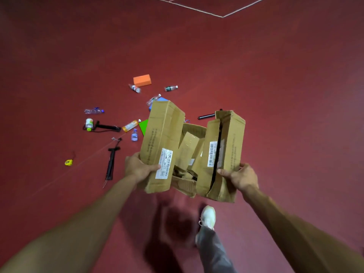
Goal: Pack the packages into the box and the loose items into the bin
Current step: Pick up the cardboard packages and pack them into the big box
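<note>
I carry a battered brown cardboard box [188, 184] above the red floor. My left hand [137, 168] grips its left top flap [163, 138], which bears a white label. My right hand [239, 177] grips the torn right flap [226, 150]. Between the flaps, brown taped packages [188, 148] lie inside the box. Loose items lie scattered on the floor to the left and beyond: several plastic bottles [171, 88], an orange juice bottle [130, 126], an orange block [142, 80], a yellow tape measure [68, 162] and a black pump [111, 162]. No bin is in view.
A black tube [206, 116] lies behind the box on the right; green [144, 126] and blue [162, 99] flat items peek out behind the left flap. My white shoe [207, 216] steps below the box. White lines [222, 16] cross the far floor.
</note>
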Demonstrator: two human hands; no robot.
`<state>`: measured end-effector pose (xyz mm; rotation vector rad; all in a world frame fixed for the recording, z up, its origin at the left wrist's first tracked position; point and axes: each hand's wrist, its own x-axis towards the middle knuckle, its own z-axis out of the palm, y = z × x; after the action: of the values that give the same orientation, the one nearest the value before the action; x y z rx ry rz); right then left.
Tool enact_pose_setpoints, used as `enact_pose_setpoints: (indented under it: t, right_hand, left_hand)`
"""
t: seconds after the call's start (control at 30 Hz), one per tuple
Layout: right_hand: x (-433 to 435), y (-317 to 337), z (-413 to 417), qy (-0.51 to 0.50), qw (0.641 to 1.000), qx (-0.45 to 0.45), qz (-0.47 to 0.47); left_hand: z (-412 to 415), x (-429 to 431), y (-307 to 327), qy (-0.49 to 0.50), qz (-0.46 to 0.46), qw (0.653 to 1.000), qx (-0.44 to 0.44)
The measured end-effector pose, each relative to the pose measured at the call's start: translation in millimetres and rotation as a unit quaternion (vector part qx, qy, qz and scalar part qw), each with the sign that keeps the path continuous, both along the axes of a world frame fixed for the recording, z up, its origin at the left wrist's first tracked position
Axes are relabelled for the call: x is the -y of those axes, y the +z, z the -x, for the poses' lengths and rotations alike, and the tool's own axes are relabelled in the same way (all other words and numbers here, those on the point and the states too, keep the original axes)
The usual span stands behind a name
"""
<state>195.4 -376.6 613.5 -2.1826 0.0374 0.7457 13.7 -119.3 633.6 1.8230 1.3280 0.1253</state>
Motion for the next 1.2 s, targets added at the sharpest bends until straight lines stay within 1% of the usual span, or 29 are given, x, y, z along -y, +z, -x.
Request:
enact_pose_setpoints:
  t: [0.1,0.2,0.27,0.33,0.47,0.6,0.67,0.77,0.87,0.97,1.03,1.1,1.2]
  right_hand:
    - [-43,-17,-26,0.005,1.0,-0.001,0.006]
    - [-83,-50,-61,-0.007,1.0,-0.022,0.015]
    - [-104,-80,-85,-0.013,0.999,-0.041,0.028]
    - [-120,-115,-106,-0.023,0.997,-0.056,0.048]
    - [-154,-149,-130,-0.05,0.993,-0.086,0.066]
    - [-180,-208,-147,-0.072,0.989,-0.095,0.088]
    - [-191,-246,-155,-0.082,0.987,-0.095,0.099]
    - [-207,-301,-165,-0.076,0.982,-0.107,0.134]
    - [-222,-351,-174,-0.062,0.977,-0.092,0.18]
    - [-240,-391,-181,-0.086,0.97,-0.087,0.212]
    - [-254,-411,-182,-0.114,0.965,-0.087,0.221]
    - [-267,-427,-180,-0.113,0.972,-0.076,0.191]
    - [-283,-433,-172,-0.039,0.981,-0.104,0.158]
  left_hand:
    - [-32,-39,-20,0.008,0.014,1.0,-0.018]
    - [-74,-81,-55,-0.011,0.019,0.998,-0.052]
    - [-102,-107,-83,-0.028,0.008,0.997,-0.078]
    - [-130,-123,-94,-0.052,-0.001,0.993,-0.109]
    - [-175,-148,-129,-0.071,-0.019,0.988,-0.138]
    - [-211,-176,-195,-0.08,-0.007,0.985,-0.151]
    - [-227,-188,-234,-0.095,-0.011,0.98,-0.175]
    - [-247,-204,-291,-0.109,-0.035,0.973,-0.201]
    - [-261,-218,-350,-0.119,-0.051,0.965,-0.227]
    - [-277,-227,-392,-0.111,-0.05,0.967,-0.224]
    - [-288,-231,-413,-0.107,-0.014,0.974,-0.2]
    - [-294,-234,-434,-0.136,0.05,0.973,-0.182]
    - [-295,-234,-445,-0.235,0.11,0.947,-0.191]
